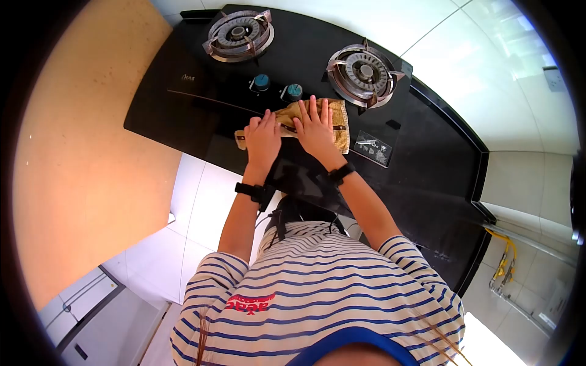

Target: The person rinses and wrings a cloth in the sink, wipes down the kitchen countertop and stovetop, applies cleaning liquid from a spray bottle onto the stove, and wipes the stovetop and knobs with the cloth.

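A brown-and-tan cloth [340, 116] with a dark stripe lies bunched on the black glass gas hob, just in front of its control knobs. My right hand [317, 131] presses on it, palm down, fingers stretched and spread. On the cloth's left end rests my left hand [262, 139], its fingers extended forward and lying over the fabric; a corner of cloth sticks out to the left of it. The underside of both hands is hidden. Above the fingertips are a left knob [261, 82] and a right knob [294, 92], both with bluish tops.
Two burners with metal pan supports, a left one [238, 33] and a right one [365, 72], stand behind the cloth. A printed label [373, 149] sits right of it. The black counter [427, 177] extends right. A wooden panel [97, 140] borders the left. Yellow hoses [504, 253] hang lower right.
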`<state>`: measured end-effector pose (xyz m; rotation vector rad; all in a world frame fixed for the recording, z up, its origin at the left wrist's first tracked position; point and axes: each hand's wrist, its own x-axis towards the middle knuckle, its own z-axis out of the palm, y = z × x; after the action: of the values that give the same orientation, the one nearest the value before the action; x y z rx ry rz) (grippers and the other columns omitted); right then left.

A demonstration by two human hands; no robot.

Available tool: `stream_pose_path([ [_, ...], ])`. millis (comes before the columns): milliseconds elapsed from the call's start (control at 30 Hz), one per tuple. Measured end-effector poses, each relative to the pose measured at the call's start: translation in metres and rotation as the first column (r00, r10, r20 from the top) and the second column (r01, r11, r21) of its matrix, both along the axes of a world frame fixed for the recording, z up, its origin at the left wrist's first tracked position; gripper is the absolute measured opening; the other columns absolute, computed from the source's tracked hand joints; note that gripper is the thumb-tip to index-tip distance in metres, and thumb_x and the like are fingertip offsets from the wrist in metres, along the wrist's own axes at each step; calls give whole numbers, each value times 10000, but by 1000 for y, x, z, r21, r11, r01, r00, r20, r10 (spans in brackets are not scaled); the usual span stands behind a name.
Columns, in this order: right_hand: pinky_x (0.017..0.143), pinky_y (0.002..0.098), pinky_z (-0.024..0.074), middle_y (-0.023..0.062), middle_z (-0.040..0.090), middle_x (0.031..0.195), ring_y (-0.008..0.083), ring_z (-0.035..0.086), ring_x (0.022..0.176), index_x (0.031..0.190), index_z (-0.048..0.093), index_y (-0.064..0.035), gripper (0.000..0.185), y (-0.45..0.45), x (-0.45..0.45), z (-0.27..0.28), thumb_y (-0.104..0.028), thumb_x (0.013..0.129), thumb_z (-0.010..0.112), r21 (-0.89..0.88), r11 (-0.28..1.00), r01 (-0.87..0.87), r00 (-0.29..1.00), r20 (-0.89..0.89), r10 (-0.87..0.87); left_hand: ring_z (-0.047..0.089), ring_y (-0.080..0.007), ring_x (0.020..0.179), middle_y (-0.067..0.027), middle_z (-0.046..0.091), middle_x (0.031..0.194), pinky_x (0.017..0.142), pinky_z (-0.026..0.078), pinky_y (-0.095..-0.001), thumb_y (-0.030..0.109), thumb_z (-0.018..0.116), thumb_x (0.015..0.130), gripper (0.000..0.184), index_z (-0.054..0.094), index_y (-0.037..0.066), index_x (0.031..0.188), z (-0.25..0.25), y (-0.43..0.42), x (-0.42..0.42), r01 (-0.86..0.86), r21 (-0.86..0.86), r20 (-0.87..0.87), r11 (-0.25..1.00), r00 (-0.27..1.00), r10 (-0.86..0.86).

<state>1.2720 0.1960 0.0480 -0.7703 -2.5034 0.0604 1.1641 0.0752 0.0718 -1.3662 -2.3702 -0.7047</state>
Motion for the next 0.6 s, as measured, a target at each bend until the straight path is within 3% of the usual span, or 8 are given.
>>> stream_pose_path([
  [33, 1154, 510, 194, 135, 298, 1544, 413, 204, 1432, 1446, 429, -152, 533, 1, 10, 2, -405, 978, 445, -7, 1000, -1, 1000, 1, 1, 539, -242, 972, -84, 620, 1267, 829, 424, -393, 214, 613, 860, 364, 642, 16, 1165, -1, 4, 8, -1, -7, 1, 1000, 1000, 1],
  [133, 1153, 426, 263, 69, 367, 1518, 290, 300, 1420, 1431, 436, -119, 519, 3, 48, 11, -339, 965, 500, -37, 998, -60, 998, 31, 61, 561, -257, 952, -98, 644, 1199, 779, 443, -419, 212, 621, 836, 370, 636, -3, 1136, 1, 16, 38, 87, -4, 5, 996, 996, -87],
  [333, 1152, 412, 244, 62, 370, 1522, 271, 300, 1425, 1440, 429, -134, 501, 22, 130, 18, -337, 982, 461, -59, 997, 41, 993, 113, -34, 566, -238, 915, -136, 650, 1178, 749, 447, -383, 196, 638, 820, 376, 637, -33, 1118, 10, 46, 100, 288, -43, 16, 957, 958, -287],
  [600, 1153, 413, 245, 71, 377, 1517, 284, 307, 1420, 1429, 442, -101, 504, -1, 138, 31, -303, 969, 480, -21, 991, 132, 985, 114, -129, 566, -205, 872, -118, 643, 1224, 726, 450, -332, 175, 643, 817, 371, 646, -22, 1131, 12, 36, 112, 318, 28, 4, 948, 948, -318],
])
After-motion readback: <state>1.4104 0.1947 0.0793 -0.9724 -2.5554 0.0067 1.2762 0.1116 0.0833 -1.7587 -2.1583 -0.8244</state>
